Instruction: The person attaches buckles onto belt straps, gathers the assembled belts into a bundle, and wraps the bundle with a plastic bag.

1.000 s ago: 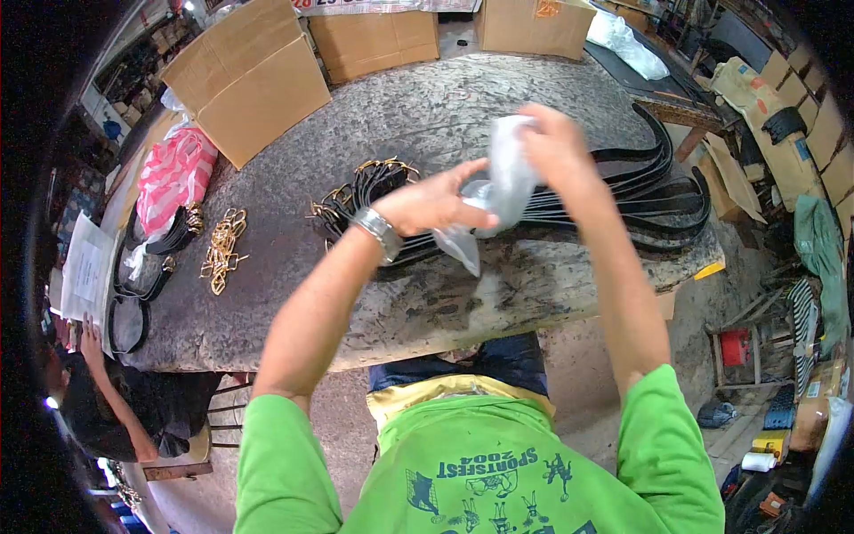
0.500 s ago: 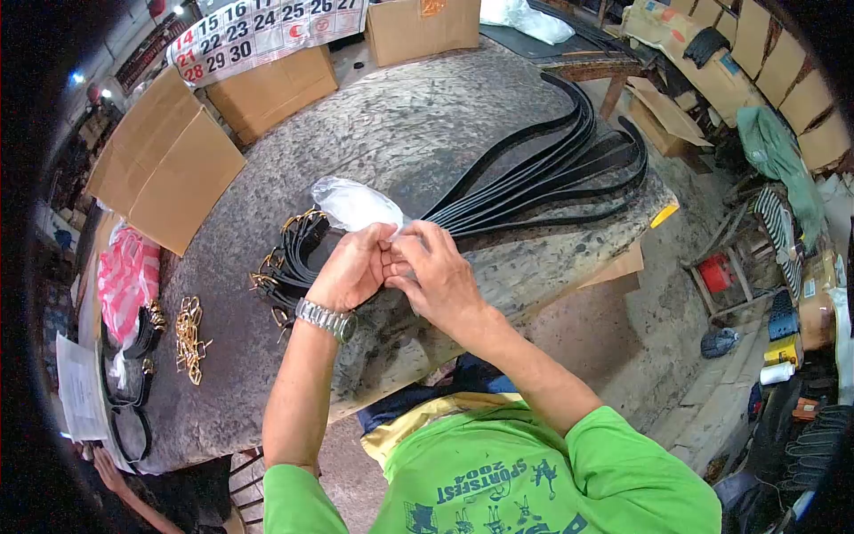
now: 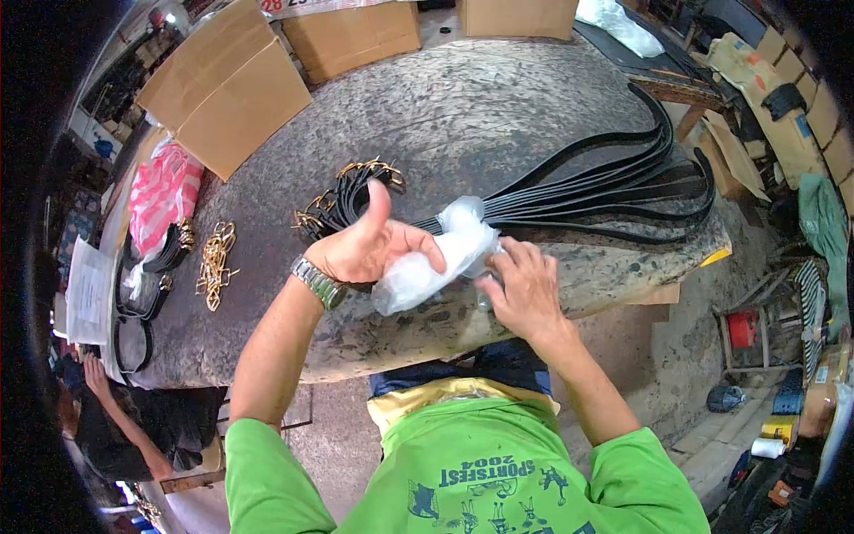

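Note:
A bundle of black belt-like straps [image 3: 569,200] lies across the table, with gold-coloured metal fittings [image 3: 356,173] at its coiled left end. Clear plastic film [image 3: 436,267] is wrapped around the middle of the bundle and hangs loosely on the near side. My left hand [image 3: 365,245] is open against the film's left part, thumb raised and fingers apart, with a metal watch on the wrist. At the film's right edge, my right hand [image 3: 531,289] has its fingers bent in and pinches the plastic.
Gold-coloured chain-like pieces [image 3: 215,265] lie on the worn table [image 3: 418,116]. Left of them are a pink-striped bag [image 3: 165,196] and more black straps. Cardboard boxes [image 3: 227,89] line the far edge. Another person's arm [image 3: 124,418] shows at lower left. A stool [image 3: 743,334] stands at right.
My hands, close together over the bundle before, have moved apart. The plastic now spreads between them and over the straps toward me. The view has shifted, so the table sits further right.

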Motion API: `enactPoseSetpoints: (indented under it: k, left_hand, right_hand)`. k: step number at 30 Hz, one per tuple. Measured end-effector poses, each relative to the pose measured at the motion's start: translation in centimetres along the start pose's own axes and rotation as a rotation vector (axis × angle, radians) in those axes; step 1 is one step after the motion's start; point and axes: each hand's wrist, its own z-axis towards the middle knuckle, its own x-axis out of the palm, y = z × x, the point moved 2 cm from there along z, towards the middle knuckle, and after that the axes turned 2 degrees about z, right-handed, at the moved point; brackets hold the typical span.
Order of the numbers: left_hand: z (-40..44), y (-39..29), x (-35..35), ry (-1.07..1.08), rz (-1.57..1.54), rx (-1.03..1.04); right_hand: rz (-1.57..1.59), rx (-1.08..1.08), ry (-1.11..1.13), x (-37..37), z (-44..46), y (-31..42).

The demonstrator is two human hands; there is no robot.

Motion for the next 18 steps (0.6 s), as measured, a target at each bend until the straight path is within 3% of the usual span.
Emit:
enactPoseSetpoints:
  k: [2,3,4,6,8,9,10,12,14,15,16,18]
  left_hand:
    - [0.0,-1.0,-0.7,-0.275,0.061,-0.080]
    - [0.3,-1.3,0.2,-0.509,0.292,0.006]
    - [0.5,-2.0,-0.6,-0.489,0.707,-0.129]
    - [0.7,-2.2,0.1,-0.558,1.340,0.262]
    - [1.5,-2.5,-0.9,-0.692,1.413,0.189]
    - [2.3,-4.3,0.2,-0.675,1.207,-0.056]
    - [3.3,-5.1,0.8,-0.626,1.207,-0.031]
    - [5.6,-3.9,1.0,-0.484,1.155,0.345]
    - [8.1,-2.7,-0.1,-0.427,0.769,0.087]
    - [8.9,-2.0,-1.8,-0.332,0.881,0.153]
    - [9.1,-1.6,-3.3,-0.348,0.866,0.053]
    - [7.3,-3.2,-3.5,-0.310,0.938,0.034]
  right_hand:
    - [0.014,-0.019,0.067,-0.1,-0.8,0.4]
    - [-0.012,-0.056,0.047,-0.4,-0.6,0.8]
    - [-0.012,-0.059,0.053,-0.3,-0.6,0.5]
    - [-0.023,-0.045,0.176,0.1,-0.4,-0.1]
    - [0.034,-0.079,0.173,0.2,-0.1,0.2]
    - [0.094,-0.112,0.172,0.3,0.1,0.7]
    - [0.096,-0.116,0.175,0.4,0.5,1.9]
    - [0.149,-0.274,0.160,0.7,1.7,5.2]
    - [0.150,-0.332,0.109,0.0,4.0,6.3]
    - [0.158,-0.386,0.065,-0.2,5.3,6.2]
    - [0.163,-0.426,-0.122,0.0,6.7,4.3]
    - [0.018,-0.175,-0.167,-2.6,9.5,0.9]
